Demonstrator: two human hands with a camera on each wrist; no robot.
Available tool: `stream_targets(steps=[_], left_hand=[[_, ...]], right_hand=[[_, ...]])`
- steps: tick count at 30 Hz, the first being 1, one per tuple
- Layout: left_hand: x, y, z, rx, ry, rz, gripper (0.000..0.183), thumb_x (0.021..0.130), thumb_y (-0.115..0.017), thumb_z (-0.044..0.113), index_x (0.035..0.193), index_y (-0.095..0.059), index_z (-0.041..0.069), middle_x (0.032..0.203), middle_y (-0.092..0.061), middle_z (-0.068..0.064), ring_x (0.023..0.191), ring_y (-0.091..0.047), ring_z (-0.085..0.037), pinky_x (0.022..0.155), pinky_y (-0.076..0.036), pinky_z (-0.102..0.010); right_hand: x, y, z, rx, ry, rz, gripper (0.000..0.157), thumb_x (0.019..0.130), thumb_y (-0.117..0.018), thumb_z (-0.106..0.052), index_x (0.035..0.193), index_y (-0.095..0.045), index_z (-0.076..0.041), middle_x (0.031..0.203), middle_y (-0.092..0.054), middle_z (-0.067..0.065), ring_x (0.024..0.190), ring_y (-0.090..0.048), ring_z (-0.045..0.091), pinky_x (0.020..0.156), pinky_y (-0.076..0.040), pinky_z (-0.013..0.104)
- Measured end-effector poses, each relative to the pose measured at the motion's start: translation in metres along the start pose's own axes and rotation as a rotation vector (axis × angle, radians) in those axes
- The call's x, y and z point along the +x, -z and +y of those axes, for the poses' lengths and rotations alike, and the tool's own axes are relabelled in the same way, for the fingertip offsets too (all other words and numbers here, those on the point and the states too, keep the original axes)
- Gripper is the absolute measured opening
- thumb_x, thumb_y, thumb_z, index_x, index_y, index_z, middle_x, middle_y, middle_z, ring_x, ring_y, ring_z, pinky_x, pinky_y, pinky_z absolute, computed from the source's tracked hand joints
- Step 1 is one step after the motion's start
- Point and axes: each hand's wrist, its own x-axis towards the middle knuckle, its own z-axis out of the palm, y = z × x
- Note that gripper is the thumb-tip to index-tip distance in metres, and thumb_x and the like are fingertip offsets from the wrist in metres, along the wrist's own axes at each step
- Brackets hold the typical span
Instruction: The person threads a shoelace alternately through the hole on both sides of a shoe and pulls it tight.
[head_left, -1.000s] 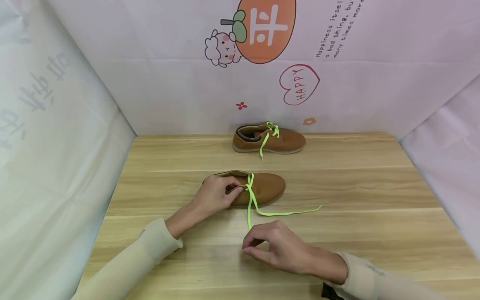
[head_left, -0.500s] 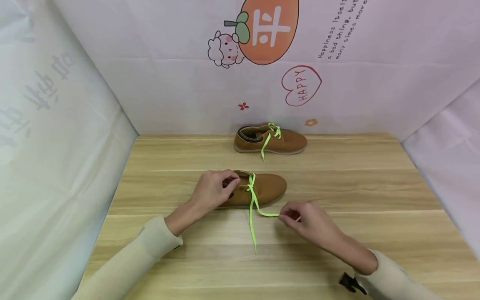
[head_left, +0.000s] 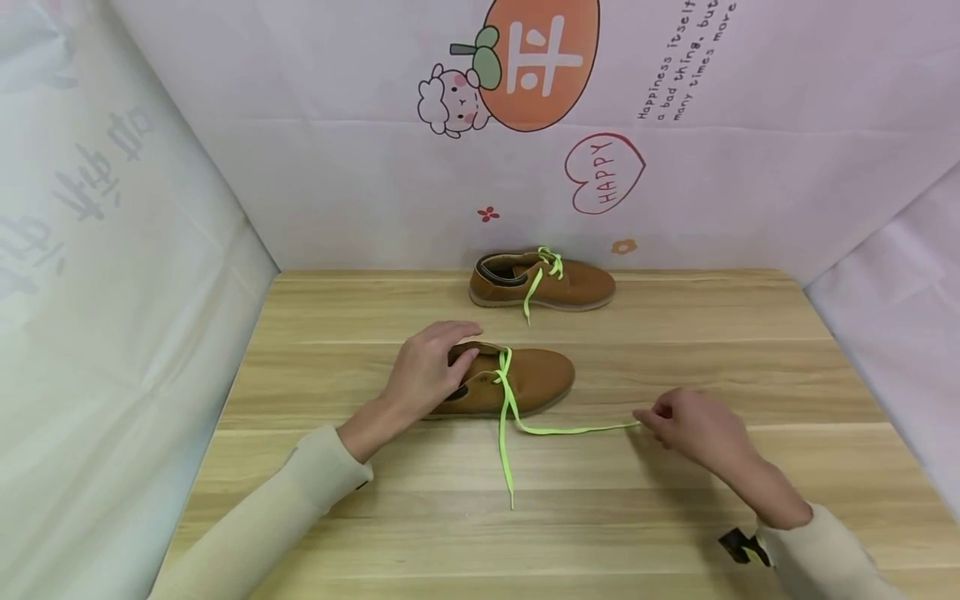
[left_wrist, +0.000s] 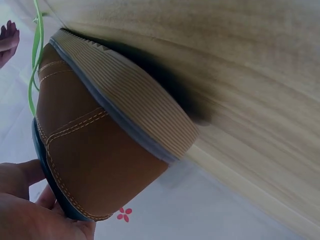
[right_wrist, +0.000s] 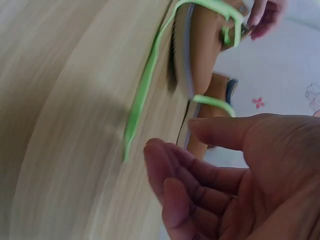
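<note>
A brown shoe [head_left: 536,375] with a bright green lace [head_left: 577,431] lies on its sole, toe to the right. Over its heel opening is my left hand [head_left: 423,367], thumb and index finger apart; in the left wrist view the thumb [left_wrist: 30,172] is at the dark collar. The lace is crossed at the eyelets, one end running toward me, the other to the right. Beside that right end is my right hand [head_left: 701,429]. In the right wrist view its fingers [right_wrist: 160,160] are loosely curled, and the lace tip [right_wrist: 126,150] lies on the wood, apart from them.
A second brown shoe [head_left: 585,287], green lace tied, stands at the table's back edge against the printed white backdrop [head_left: 360,183]. White cloth walls flank the wooden table [head_left: 300,350]. A small black piece [head_left: 738,546] hangs by the right cuff.
My right hand has moved right, along the lace to its end, and parted from it. The left hand's thumb and index finger have spread. Both lace ends now lie on the table.
</note>
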Motion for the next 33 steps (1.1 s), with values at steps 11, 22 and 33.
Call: stream_targets(steps=[11,22,33], left_hand=[[0.008,-0.009,-0.001,0.075,0.064,-0.102,0.022,0.094,-0.082,0.013,0.115,-0.08,0.008,0.115,-0.079,-0.005,0.109,-0.075,-0.025,0.09,-0.061,-0.043],[0.012,-0.011,0.001,0.111,0.108,-0.155,0.017,0.096,-0.08,0.016,0.113,-0.081,0.011,0.112,-0.08,-0.004,0.1,-0.078,-0.024,0.08,-0.063,-0.043],[0.014,-0.016,0.001,0.18,0.088,-0.14,0.01,0.096,-0.081,0.016,0.106,-0.083,0.016,0.099,-0.082,0.002,0.083,-0.078,-0.02,0.063,-0.06,-0.039]], right_hand=[[0.012,-0.009,0.016,-0.062,-0.125,-0.102,0.059,0.102,-0.066,-0.05,0.053,-0.053,-0.019,0.048,-0.046,-0.005,0.047,-0.037,0.011,0.045,-0.025,0.025],[0.023,-0.02,0.011,-0.064,-0.124,-0.08,0.062,0.098,-0.069,-0.053,0.051,-0.041,-0.023,0.053,-0.033,-0.008,0.052,-0.031,0.011,0.048,-0.022,0.026],[0.033,-0.023,0.009,0.006,-0.017,-0.07,0.029,0.096,-0.076,-0.018,0.068,-0.071,-0.013,0.066,-0.062,-0.006,0.056,-0.044,0.012,0.053,-0.036,0.028]])
